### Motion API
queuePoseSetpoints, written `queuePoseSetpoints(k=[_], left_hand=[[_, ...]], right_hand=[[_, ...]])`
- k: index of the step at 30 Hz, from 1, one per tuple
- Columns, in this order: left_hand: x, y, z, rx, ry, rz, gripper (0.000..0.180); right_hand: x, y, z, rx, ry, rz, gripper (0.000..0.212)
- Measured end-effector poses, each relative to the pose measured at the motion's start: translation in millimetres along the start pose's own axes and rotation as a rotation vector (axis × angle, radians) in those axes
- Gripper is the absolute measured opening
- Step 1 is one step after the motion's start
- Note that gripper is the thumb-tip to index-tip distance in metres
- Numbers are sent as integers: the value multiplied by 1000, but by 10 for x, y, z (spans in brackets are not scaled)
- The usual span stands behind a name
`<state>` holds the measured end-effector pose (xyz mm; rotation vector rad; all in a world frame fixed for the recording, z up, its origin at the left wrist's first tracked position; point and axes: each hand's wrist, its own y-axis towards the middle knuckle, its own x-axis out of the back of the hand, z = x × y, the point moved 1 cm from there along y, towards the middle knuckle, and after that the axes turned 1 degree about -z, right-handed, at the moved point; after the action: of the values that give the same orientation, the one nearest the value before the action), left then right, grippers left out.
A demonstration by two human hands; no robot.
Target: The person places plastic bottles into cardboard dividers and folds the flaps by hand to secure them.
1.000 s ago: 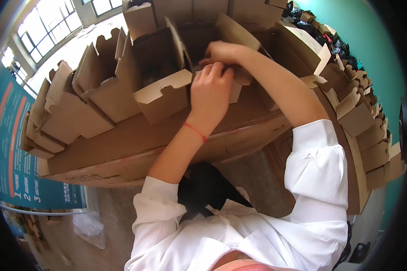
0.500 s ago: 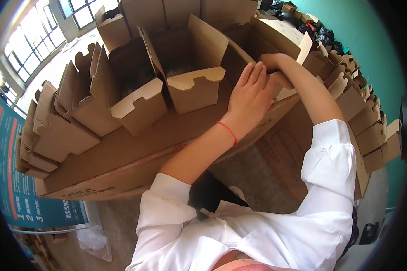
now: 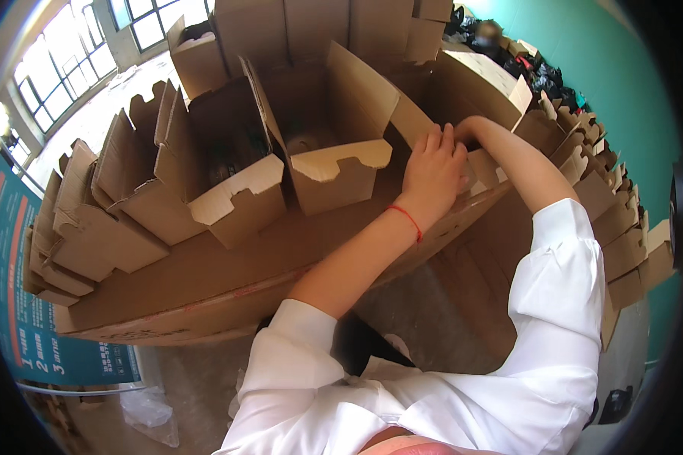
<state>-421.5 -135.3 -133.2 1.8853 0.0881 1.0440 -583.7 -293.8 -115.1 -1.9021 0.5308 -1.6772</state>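
Observation:
An open-topped brown cardboard box (image 3: 463, 87) stands at the right end of a row, on a long, large carton (image 3: 205, 303). My left hand (image 3: 435, 171), with a red cord at its wrist, is closed over this box's near left corner, fingers slightly bent. Close beside it my right hand (image 3: 469, 130) bends at the wrist over the box's near edge. Its fingers are mostly hidden behind the left hand and the box wall. To the left stands another open box (image 3: 334, 186) with a notched front flap; something round lies inside it.
Several more open boxes (image 3: 129, 235) stand at the left, and closed ones (image 3: 319, 30) behind. Other boxes line the green wall (image 3: 630, 91) at the right, with black bags (image 3: 542, 76) beyond. A blue printed banner (image 3: 68, 356) and clear plastic bag (image 3: 148, 413) lie lower left.
My left hand has shifted slightly right and down in the picture, its fingers more bent. The right hand has come down a little with it. The whole view has shifted slightly.

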Motion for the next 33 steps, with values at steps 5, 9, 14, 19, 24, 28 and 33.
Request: queuePoseSetpoints(k=[5, 9, 14, 19, 24, 28, 33], left_hand=[[-47, -6, 4, -9, -51, -27, 32], [-141, -86, 18, -6, -46, -105, 29], [-87, -60, 40, -5, -41, -106, 31], [247, -163, 4, -19, -58, -250, 36], [1230, -302, 193, 163, 45, -393, 37], [1129, -531, 596, 361, 183, 24, 31], [973, -637, 592, 203, 177, -177, 32]], right_hand=[[16, 10, -34, -13, 24, -34, 47], [-9, 15, 13, -42, 38, -81, 49], [-11, 80, -81, 21, 2, -274, 59], [177, -799, 435, 80, 403, -798, 81], [527, -1648, 642, 591, 715, -981, 82], [677, -1870, 1610, 610, 354, -747, 100], [686, -1164, 2298, 280, -4, -377, 79]])
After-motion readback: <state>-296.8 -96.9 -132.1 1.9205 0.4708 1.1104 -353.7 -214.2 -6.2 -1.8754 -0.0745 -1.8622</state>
